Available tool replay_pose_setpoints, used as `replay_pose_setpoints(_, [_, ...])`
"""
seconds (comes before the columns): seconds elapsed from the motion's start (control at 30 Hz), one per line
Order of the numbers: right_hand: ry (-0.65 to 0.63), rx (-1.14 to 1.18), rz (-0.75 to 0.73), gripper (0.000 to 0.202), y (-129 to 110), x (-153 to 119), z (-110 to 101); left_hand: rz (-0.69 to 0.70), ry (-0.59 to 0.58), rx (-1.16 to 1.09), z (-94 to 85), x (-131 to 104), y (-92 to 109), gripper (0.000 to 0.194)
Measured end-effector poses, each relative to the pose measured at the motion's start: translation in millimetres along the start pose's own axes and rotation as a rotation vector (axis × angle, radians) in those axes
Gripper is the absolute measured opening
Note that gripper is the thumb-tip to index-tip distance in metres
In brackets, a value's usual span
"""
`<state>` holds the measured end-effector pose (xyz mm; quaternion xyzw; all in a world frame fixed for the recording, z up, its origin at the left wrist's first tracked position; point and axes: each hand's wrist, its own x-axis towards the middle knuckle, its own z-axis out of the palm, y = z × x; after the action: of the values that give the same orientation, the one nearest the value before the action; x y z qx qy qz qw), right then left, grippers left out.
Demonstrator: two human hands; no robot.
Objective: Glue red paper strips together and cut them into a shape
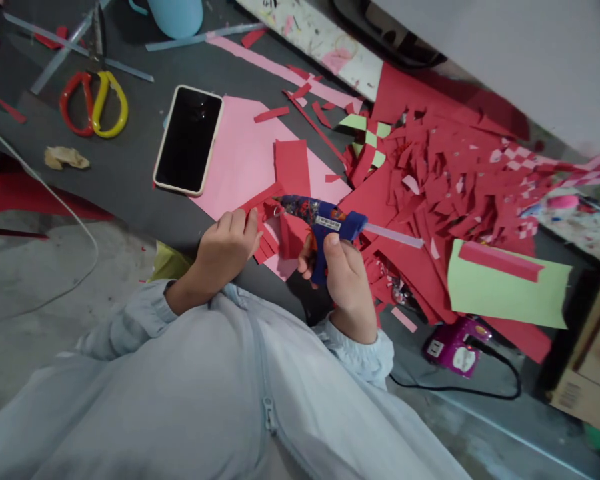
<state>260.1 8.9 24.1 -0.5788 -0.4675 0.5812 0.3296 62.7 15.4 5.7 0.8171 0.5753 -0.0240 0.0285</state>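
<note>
My right hand [347, 273] is wrapped round the grip of a blue glue gun [325, 223], with a pale glue stick [395, 235] poking out of its back end. The gun's nozzle points left, over a folded red paper piece [265, 207]. My left hand [229, 245] is closed at the near edge of that red paper, its fingertips against it; the thumb is partly hidden. Beneath lies a pink paper sheet [247, 133], with a red paper rectangle [293, 163] on top.
A phone [187, 140] overlaps the pink sheet. Scissors [95, 100], clear glue sticks [60, 57] and a blue cup [177, 17] lie farther left. Red paper scraps [430, 167] heap up at right, near a green sheet [510, 300] and a purple power socket [457, 347] with a black cord.
</note>
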Motion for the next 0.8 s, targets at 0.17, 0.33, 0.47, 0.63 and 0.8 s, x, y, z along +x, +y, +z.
replay_pose_setpoints(0.17, [0.015,-0.002,0.021,0.059,-1,-1,-4,-0.026,-0.027,-0.023,-1.9,0,2,0.047])
replay_pose_setpoints(0.33, [-0.025,-0.013,0.002,0.058,-1,0,-2,-0.054,0.011,-0.001,0.3,-2,1,0.046])
replay_pose_setpoints(0.47, [-0.091,-0.024,0.000,0.059,-3,4,7,-0.064,0.062,-0.032,4.4,-4,0,0.042])
replay_pose_setpoints(0.63, [-0.169,-0.063,0.016,0.061,-1,12,16,-0.050,0.095,0.018,6.6,-4,-1,0.037])
replay_pose_setpoints(0.8, [-0.183,-0.075,0.031,0.059,5,16,17,-0.032,0.115,0.042,6.1,-4,-1,0.038])
